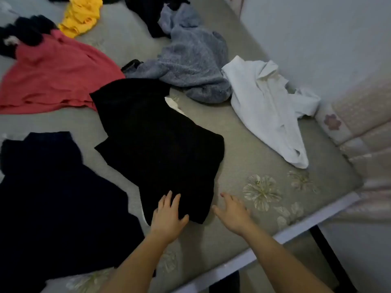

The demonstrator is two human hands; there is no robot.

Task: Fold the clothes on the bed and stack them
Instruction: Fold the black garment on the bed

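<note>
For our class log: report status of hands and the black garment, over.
Left hand open, flat on black garment. Right hand open, beside it. Garment spread on bed; red top touches far corner.

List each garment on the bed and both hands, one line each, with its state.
black garment: spread flat, unfolded
dark navy garment: spread out, unfolded
red garment: spread out, unfolded
grey sweater: crumpled heap
white shirt: rumpled, unfolded
yellow garment: bunched up
left hand: open, fingers resting on the black garment's near end
right hand: open, beside that garment, holding nothing
</note>
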